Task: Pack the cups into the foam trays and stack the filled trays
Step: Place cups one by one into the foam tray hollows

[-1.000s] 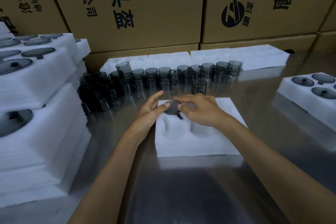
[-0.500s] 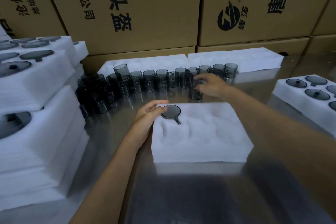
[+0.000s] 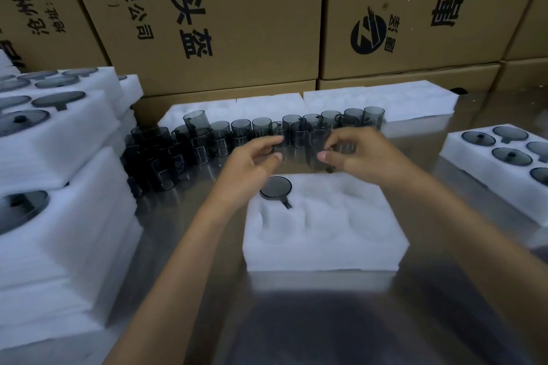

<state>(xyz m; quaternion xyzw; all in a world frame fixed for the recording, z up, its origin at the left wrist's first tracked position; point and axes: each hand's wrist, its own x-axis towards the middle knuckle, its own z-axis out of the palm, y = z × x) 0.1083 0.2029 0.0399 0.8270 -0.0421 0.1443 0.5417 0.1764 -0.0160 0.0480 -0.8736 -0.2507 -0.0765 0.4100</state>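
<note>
A white foam tray lies on the steel table in front of me. One smoky grey cup sits upside down in its far left pocket, handle toward me; the other pockets hold nothing. Above the tray's far edge my right hand grips a second grey cup, which is blurred by motion. My left hand hovers just left of that cup with thumb and fingers loosely apart; contact is too blurred to judge. A row of loose cups stands behind both hands.
Filled foam trays are stacked high at the left. Another filled tray lies at the right. Bare foam trays lie behind the cup row, against a wall of cardboard boxes.
My right hand picked a cup from the row and brought it back over the tray's far edge. My left hand lifted off the seated cup and rose toward the carried one.
</note>
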